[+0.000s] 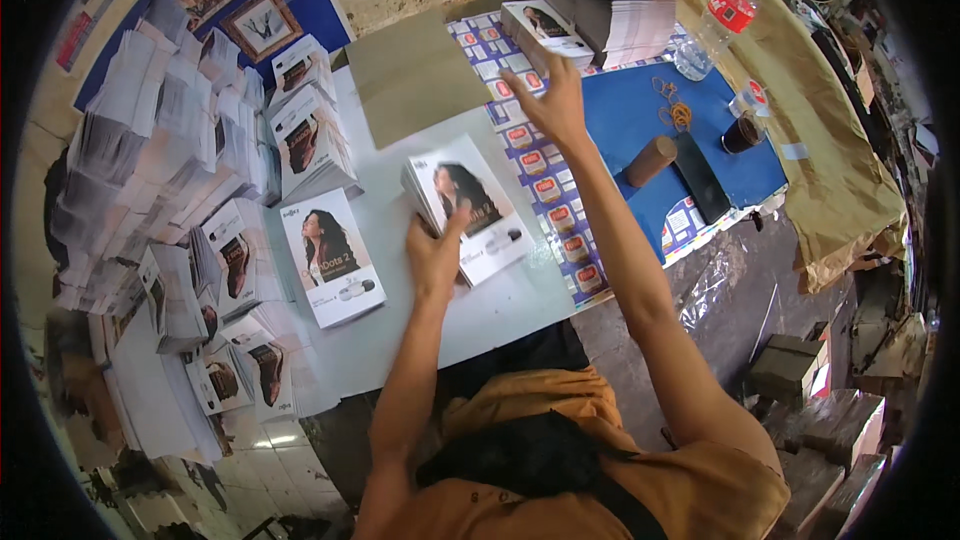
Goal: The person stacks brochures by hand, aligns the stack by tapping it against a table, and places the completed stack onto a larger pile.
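My left hand [432, 258] grips the lower left edge of a small stack of printed booklets [468, 205], its thumb over the top cover and its fingers at the side. The cover shows a long-haired person and earbuds. To the left lies another booklet stack [332, 260] with the same cover, apart from my hand. My right hand [555, 100] is raised toward the back of the table, thumb and fingers spread with nothing visible between them. Just beyond it sits a booklet pile [545, 28], beside a tall, fanned stack of grey-edged booklets [625, 15].
High piles of booklets [150, 130] crowd the left side. A brown board [410, 75] lies at the back. On the blue sheet [625, 105] at right are a brown cylinder [652, 160], a phone [702, 178], rubber bands [677, 115], a dark drink [742, 134] and a water bottle [712, 30].
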### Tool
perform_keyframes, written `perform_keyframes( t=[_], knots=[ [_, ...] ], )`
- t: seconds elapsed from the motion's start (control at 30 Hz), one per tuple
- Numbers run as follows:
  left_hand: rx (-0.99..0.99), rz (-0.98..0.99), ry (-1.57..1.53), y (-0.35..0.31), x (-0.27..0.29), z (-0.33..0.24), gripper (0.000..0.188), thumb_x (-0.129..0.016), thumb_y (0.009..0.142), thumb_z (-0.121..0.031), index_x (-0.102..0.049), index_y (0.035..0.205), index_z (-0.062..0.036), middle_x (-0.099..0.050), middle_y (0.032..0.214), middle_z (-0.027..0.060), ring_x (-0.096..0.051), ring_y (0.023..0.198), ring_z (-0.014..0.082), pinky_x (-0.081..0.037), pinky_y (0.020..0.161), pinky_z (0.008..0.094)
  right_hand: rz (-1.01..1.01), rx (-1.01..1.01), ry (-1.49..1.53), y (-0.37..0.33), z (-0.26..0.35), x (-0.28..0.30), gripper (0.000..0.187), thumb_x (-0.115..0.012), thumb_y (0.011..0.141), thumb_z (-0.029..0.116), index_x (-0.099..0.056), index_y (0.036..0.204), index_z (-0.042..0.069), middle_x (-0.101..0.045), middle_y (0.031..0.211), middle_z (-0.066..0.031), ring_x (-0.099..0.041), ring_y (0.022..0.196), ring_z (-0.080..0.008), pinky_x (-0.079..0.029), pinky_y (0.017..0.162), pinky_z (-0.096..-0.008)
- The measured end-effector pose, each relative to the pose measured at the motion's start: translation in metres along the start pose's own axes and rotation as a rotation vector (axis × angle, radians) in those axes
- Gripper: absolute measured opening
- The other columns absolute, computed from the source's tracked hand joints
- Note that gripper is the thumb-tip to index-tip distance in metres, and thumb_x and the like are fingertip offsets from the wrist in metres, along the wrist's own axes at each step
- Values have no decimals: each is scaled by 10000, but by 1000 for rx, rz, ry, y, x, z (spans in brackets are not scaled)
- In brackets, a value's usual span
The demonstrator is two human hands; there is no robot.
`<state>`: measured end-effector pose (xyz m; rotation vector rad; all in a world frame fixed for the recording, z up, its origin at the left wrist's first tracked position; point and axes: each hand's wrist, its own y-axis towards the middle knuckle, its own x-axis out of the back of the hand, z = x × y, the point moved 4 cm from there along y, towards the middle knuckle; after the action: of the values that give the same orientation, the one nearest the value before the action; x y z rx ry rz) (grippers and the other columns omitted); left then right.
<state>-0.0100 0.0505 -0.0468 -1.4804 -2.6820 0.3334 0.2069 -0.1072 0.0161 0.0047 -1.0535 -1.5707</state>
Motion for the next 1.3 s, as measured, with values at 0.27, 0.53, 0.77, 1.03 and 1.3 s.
perform_keyframes(
  t=[0.27, 0.53, 0.77, 1.03, 1.3],
  knots=[
    [-43, -14, 316, -2, -11, 6, 555, -820, 781, -309, -609, 1128, 69, -702, 1009, 173, -678, 899, 226, -524, 809, 345, 191, -54, -601, 73, -111, -25, 476, -708, 821, 473, -655, 1052, 59, -656, 1116, -162, -630, 1035, -356, -476, 908, -499],
    [-60, -48, 399, 0, -5, 5, 566, -817, 766, -359, -622, 1084, 67, -705, 996, 204, -691, 893, 253, -530, 805, 352, 132, 336, -865, 73, -86, -42, 263, -677, 836, 275, -674, 981, 55, -717, 942, -144, -705, 869, -333, -554, 747, -440],
    [-85, -32, 387, 3, -11, 9, 563, -821, 763, -348, -619, 1084, 68, -706, 1003, 204, -693, 898, 257, -531, 808, 357, 219, 148, -773, 106, -82, -8, 106, -581, 845, 121, -655, 897, 68, -712, 897, -162, -713, 800, -338, -573, 648, -471],
    [-25, -94, 402, 8, 0, 16, 629, -820, 763, -387, -599, 1128, 75, -697, 1027, 217, -689, 934, 290, -524, 832, 368, 117, 312, -452, 2, 71, 68, 500, -688, 761, 79, -595, 1251, 116, -600, 944, -86, -632, 850, -310, -537, 704, -422],
    [-103, -62, 364, 2, -7, 6, 743, -769, 765, -454, -543, 1188, 113, -660, 1092, 299, -657, 1015, 414, -495, 906, 426, 108, 384, -99, -56, 180, 174, 511, -682, 701, -57, -657, 1202, 37, -647, 1009, -117, -663, 852, -299, -533, 734, -363]
  ],
)
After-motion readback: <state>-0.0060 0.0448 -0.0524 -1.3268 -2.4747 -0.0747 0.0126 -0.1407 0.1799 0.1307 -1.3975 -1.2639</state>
